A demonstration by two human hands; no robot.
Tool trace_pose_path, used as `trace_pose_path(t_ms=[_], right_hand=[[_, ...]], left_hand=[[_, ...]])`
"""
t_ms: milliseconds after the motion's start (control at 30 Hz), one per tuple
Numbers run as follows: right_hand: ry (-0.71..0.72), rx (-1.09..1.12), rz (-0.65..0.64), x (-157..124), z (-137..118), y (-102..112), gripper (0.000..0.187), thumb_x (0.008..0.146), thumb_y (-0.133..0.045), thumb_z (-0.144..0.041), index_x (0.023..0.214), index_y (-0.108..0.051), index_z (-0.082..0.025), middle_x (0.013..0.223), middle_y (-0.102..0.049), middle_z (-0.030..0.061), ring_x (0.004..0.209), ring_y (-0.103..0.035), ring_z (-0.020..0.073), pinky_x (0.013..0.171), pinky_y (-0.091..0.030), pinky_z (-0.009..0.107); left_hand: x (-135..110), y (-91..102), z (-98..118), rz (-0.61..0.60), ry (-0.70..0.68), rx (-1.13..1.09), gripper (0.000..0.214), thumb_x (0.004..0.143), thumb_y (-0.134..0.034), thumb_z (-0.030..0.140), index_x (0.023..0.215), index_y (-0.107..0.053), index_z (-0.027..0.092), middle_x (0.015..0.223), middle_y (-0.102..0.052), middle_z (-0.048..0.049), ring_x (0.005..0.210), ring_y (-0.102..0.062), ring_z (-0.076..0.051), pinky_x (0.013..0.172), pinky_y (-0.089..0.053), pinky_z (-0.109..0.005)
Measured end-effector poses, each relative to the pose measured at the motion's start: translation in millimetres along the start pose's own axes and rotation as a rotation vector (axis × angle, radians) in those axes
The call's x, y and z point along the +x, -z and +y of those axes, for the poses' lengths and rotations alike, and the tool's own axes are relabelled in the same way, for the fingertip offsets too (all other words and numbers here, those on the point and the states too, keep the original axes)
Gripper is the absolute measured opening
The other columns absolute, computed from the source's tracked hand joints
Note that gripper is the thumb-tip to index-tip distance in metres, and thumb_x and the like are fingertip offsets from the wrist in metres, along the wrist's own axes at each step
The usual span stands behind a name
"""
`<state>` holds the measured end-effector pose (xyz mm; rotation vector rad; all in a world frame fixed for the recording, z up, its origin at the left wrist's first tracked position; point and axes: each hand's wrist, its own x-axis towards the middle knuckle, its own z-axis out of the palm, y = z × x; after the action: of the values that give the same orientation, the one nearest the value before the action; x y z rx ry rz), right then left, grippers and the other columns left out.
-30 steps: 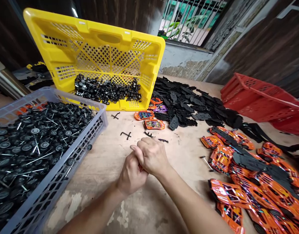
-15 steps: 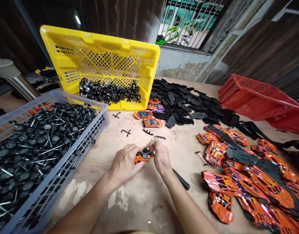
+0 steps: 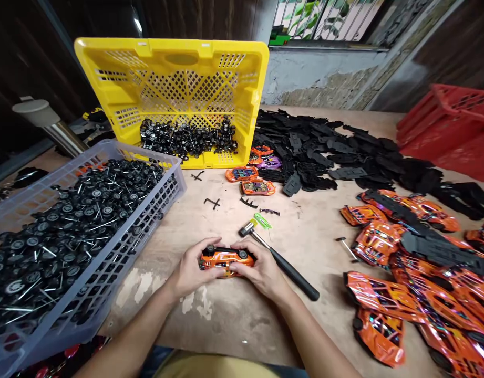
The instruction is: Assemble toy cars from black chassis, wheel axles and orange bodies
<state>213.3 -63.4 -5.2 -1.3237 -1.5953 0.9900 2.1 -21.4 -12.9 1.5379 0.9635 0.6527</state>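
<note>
An orange toy car [image 3: 225, 258] with black wheels lies sideways just above the wooden tabletop [image 3: 234, 315], gripped at both ends. My left hand [image 3: 189, 271] curls round its left end. My right hand [image 3: 261, 268] closes on its right end. Just beyond the right hand a small hammer [image 3: 279, 261] with a black handle lies on the table.
A grey basket [image 3: 119, 252] full of black wheels on axles sits at the left. A tipped yellow crate [image 3: 174, 94] holds more wheels. Black chassis plates [image 3: 324, 157] lie behind, orange car shells [image 3: 403, 283] at the right, a red basket [image 3: 454, 126] far right.
My clasped hands parted, showing the orange car, and drew it nearer to me. The hammer has come into view beside the right hand. The camera shifted right.
</note>
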Motion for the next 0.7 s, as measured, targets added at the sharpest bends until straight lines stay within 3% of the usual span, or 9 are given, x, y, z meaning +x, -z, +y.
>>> trace_pose_path(t_ms=[67,133,200,267,333,400,533,700], right_hand=[[0.016,0.007,0.004,-1,2,2,0.036,0.08,-0.072,-0.044,0.106,-0.064,-0.02,0.098,-0.066,0.0064,0.09,-0.063,0.0205,0.08,-0.049,0.032],[0.064,-0.022,-0.018,-3,3,4,0.042,0.078,-0.074,-0.044,0.112,-0.062,-0.021,0.102,-0.065,0.0073,0.094,-0.062,0.0214,0.082,-0.049,0.034],[0.131,-0.071,-0.049,-6,4,5,0.047,0.077,-0.076,-0.042,0.117,-0.06,-0.023,0.107,-0.064,0.0085,0.099,-0.061,0.0225,0.087,-0.049,0.036],[0.172,-0.12,-0.054,-9,4,6,0.046,0.079,-0.074,-0.039,0.119,-0.059,-0.023,0.109,-0.064,0.0092,0.1,-0.061,0.0227,0.088,-0.05,0.037],[0.187,-0.171,-0.023,-12,2,5,0.041,0.083,-0.07,-0.037,0.119,-0.059,-0.022,0.106,-0.064,0.0097,0.098,-0.061,0.0223,0.085,-0.051,0.037],[0.214,-0.241,0.004,-15,-2,2,0.042,0.084,-0.069,-0.038,0.121,-0.058,-0.021,0.107,-0.065,0.0111,0.098,-0.061,0.0232,0.084,-0.051,0.037],[0.223,-0.416,-0.044,-12,-19,0,0.041,0.09,-0.06,-0.041,0.125,-0.06,-0.019,0.111,-0.067,0.0127,0.099,-0.062,0.0246,0.086,-0.05,0.039],[0.029,-0.478,-0.161,-1,-32,5,0.027,0.097,-0.046,-0.03,0.101,-0.072,-0.023,0.086,-0.073,0.006,0.077,-0.068,0.0188,0.071,-0.049,0.029]], left_hand=[[-1,-1.1,3,-0.041,-0.007,0.034,0.057,0.073,-0.076,0.026,0.126,-0.055,0.018,0.118,-0.067,-0.01,0.105,-0.065,-0.023,0.093,-0.052,-0.036],[-2,-0.5,8,-0.053,-0.122,0.124,0.044,0.077,-0.073,0.027,0.118,-0.059,0.018,0.11,-0.069,-0.0089,0.099,-0.066,-0.022,0.09,-0.053,-0.035],[-3,0.1,12,-0.055,-0.298,0.251,0.038,0.081,-0.069,0.026,0.116,-0.057,0.018,0.112,-0.066,-0.0105,0.106,-0.063,-0.023,0.093,-0.051,-0.038],[-6,0.1,11,0.01,-0.407,0.373,0.049,0.08,-0.07,0.027,0.124,-0.05,0.017,0.123,-0.058,-0.0149,0.118,-0.055,-0.027,0.099,-0.047,-0.042],[-13,-0.4,6,0.146,-0.393,0.465,0.057,0.077,-0.074,0.029,0.125,-0.045,0.016,0.125,-0.054,-0.0167,0.119,-0.053,-0.028,0.096,-0.049,-0.042],[-22,-1.3,1,0.228,-0.338,0.509,0.047,0.078,-0.073,0.029,0.116,-0.048,0.017,0.111,-0.057,-0.0124,0.104,-0.059,-0.024,0.083,-0.053,-0.036],[-32,-4.9,-6,0.193,-0.321,0.498,0.026,0.083,-0.068,0.024,0.102,-0.05,0.019,0.094,-0.059,-0.0056,0.088,-0.061,-0.019,0.073,-0.054,-0.03],[-36,-12.8,-6,0.296,-0.273,0.412,0.034,0.085,-0.063,0.018,0.115,-0.048,0.02,0.112,-0.057,-0.0094,0.099,-0.061,-0.019,0.079,-0.056,-0.032]])
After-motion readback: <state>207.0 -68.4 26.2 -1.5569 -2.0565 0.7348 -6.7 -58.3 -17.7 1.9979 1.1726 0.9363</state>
